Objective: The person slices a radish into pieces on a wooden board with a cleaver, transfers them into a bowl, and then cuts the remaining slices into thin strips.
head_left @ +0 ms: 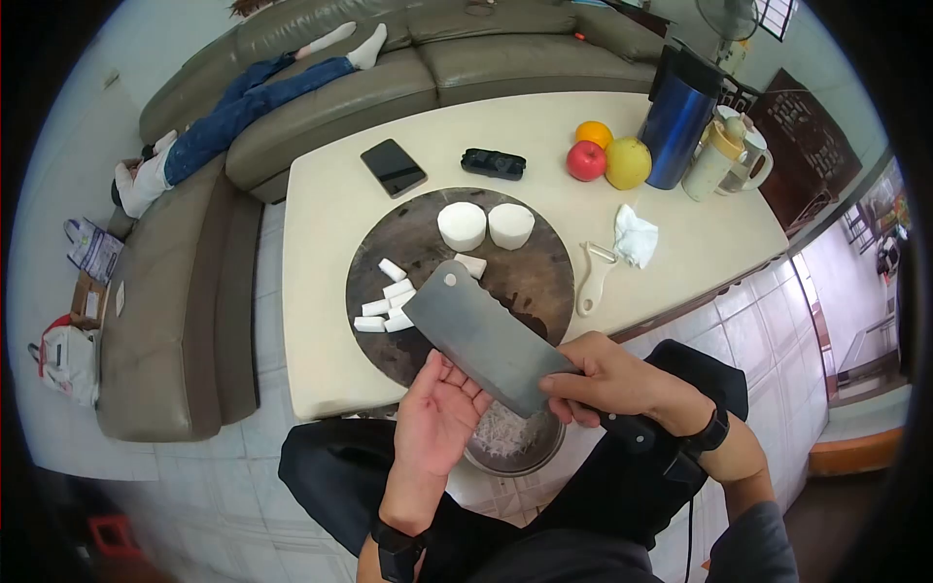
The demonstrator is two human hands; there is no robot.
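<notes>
My right hand (607, 381) grips the black handle of a broad cleaver (496, 340), its blade lying flat above the near part of a round dark board (369, 257). Just beneath the blade's near edge is my left hand (442, 413), palm up with fingers apart; whether its fingertips touch the blade cannot be made out. Two thick white round pieces (462, 226) stand at the board's far side. Several white sticks (370, 324) lie on its left part, and another white piece (471, 265) shows behind the blade's tip.
On the cream table (321, 223) are a phone (394, 167), a black case (494, 163), fruit (627, 162), a blue flask (680, 121), a peeler (591, 282) and a tissue (636, 236). A metal bowl (515, 442) holds white shreds below. Someone lies on the sofa (330, 107).
</notes>
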